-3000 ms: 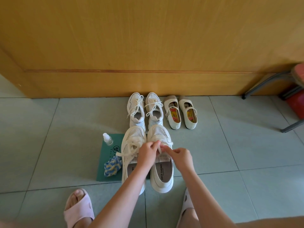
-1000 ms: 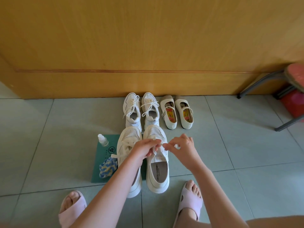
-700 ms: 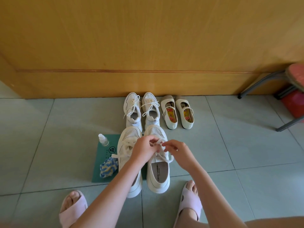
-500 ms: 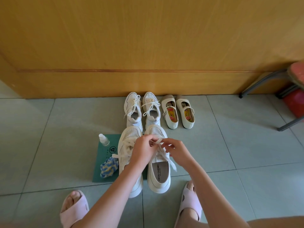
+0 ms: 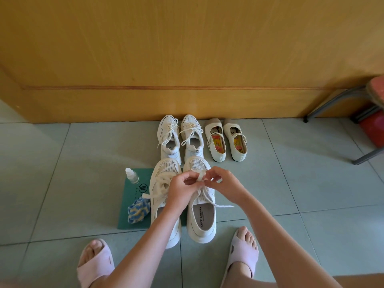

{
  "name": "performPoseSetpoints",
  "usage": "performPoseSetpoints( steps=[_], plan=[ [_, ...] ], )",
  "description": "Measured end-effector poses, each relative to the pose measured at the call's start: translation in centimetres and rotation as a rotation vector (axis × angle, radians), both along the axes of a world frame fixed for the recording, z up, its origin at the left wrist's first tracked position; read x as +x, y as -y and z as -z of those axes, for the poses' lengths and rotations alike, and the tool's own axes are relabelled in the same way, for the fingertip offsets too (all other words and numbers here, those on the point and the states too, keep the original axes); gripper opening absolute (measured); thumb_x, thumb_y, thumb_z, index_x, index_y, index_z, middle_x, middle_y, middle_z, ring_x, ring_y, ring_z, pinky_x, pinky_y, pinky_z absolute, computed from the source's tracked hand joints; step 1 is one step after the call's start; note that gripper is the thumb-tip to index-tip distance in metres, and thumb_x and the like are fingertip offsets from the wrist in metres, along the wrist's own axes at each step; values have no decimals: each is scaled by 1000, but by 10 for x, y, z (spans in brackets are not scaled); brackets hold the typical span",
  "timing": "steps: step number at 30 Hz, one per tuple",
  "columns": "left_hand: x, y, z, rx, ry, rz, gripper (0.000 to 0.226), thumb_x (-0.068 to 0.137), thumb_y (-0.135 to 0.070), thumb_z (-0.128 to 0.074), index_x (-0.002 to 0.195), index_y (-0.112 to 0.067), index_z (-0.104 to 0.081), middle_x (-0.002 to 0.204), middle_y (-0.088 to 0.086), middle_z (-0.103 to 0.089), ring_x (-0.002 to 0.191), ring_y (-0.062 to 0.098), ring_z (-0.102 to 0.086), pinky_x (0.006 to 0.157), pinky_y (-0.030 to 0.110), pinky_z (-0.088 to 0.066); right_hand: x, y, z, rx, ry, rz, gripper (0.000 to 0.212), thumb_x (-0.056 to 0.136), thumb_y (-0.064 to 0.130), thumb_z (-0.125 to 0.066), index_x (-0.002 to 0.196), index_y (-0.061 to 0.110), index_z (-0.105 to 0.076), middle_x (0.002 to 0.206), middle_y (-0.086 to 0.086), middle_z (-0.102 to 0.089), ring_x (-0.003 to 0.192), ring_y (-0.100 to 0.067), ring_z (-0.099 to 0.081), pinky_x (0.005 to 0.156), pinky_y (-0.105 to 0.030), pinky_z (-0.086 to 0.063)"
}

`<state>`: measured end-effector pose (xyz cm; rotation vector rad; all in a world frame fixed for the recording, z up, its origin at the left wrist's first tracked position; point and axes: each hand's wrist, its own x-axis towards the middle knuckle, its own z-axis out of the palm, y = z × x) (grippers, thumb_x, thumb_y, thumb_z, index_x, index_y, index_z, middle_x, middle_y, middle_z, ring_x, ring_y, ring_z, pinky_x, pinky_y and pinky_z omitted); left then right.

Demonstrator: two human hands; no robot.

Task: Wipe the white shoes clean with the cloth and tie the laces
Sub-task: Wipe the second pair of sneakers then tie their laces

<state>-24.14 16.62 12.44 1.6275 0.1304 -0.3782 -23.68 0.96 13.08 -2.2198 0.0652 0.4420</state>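
Our left hand (image 5: 180, 189) and right hand (image 5: 223, 183) pinch flat white lace (image 5: 201, 176) between fingertips, above right white mesh sneaker (image 5: 200, 206). Loose lace end trails right onto grey floor tile (image 5: 311, 183). Left white mesh sneaker (image 5: 161, 183) just beside, bow tied, on green mat (image 5: 133, 196). Blue-yellow knitted cloth (image 5: 138, 209) on mat, left of sneakers; small clear spray bottle (image 5: 131, 175) beyond it.

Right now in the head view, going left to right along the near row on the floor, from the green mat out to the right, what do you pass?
Spray bottle → blue and yellow cloth → left white shoe → right white shoe, whose lace both hands are working.
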Motion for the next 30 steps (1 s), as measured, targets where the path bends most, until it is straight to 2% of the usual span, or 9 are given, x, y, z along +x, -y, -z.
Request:
performPoseSetpoints(
  steps=[3, 7, 10, 12, 14, 19, 22, 25, 30],
  plan=[
    [-1, 0, 2, -13, -28, -20, 13, 75, -11, -76, 84, -20, -73, 80, -5, -73, 73, 1, -67, 64, 10, -49, -7, 0, 4, -75, 29, 82, 7, 88, 23, -63, 89, 20, -58, 81, 14, -55, 71, -2, -51, 60, -10, -39],
    [-3, 0, 7, -12, -73, -47, 13, 74, -12, -77, 86, -16, -74, 81, -3, -73, 74, 2, -66, 70, 17, -52, -14, 9, 6, -398, 130, 244, 4, 88, 19, -59, 90, 19, -55, 77, 15, -51, 70, -8, -50, 53, -18, -32],
    [-3, -2, 11, -26, -94, -60, 15, 75, -12, -76, 90, -13, -73, 85, 0, -73, 83, 11, -67, 76, 23, -53, -14, 30, 11, -514, 125, 350, 23, 85, 1, -53, 95, 19, -62, 98, 7, -61, 99, -15, -46, 76, -24, -34],
    [-2, -3, 12, -23, -97, -54, 16, 76, -12, -76, 92, -13, -73, 87, 1, -73, 86, 14, -68, 79, 25, -53, -14, 36, 12, -486, 93, 287, 42, 79, -9, -49, 98, 24, -65, 106, 10, -58, 108, -16, -36, 85, -27, -21],
    [-2, -2, 11, -9, -102, -43, 17, 76, -14, -76, 93, -14, -72, 89, -1, -73, 87, 13, -68, 79, 24, -53, -13, 32, 10, -307, 80, 171, 50, 77, -12, -46, 98, 28, -66, 106, 14, -58, 108, -14, -39, 94, -30, -25],
    [-3, 1, 7, -23, -132, -51, 18, 74, -15, -78, 91, -16, -72, 88, -1, -73, 85, 12, -68, 76, 23, -52, -10, 10, 10, -75, 102, -46, 29, 84, 16, -65, 98, 42, -65, 107, 27, -61, 112, -13, -49, 101, -36, -30],
    [-4, 0, 5, -43, -111, -47, 17, 74, -19, -78, 89, -17, -73, 85, -1, -73, 81, 9, -68, 72, 17, -52, -7, 4, 5, 14, 73, -57, 18, 84, 24, -68, 102, 26, -70, 98, 19, -66, 97, -2, -59, 92, -24, -39],
    [-6, -1, 6, -54, -78, -63, 23, 71, -34, -77, 87, -18, -73, 84, 2, -74, 83, 17, -70, 79, 29, -56, -8, 3, -1, 21, 75, 54, 9, 83, 21, -70, 90, 17, -72, 77, 9, -69, 69, 8, -58, 71, -9, -39],
    [-13, -7, 13, 30, -59, -191, 14, 83, -21, -70, 87, -7, -70, 79, 11, -73, 73, 27, -71, 70, 46, -58, -14, 25, 7, -175, -48, 113, 12, 82, 23, -70, 71, 26, -67, 66, 13, -67, 70, 0, -58, 86, -32, -43]
  ],
)
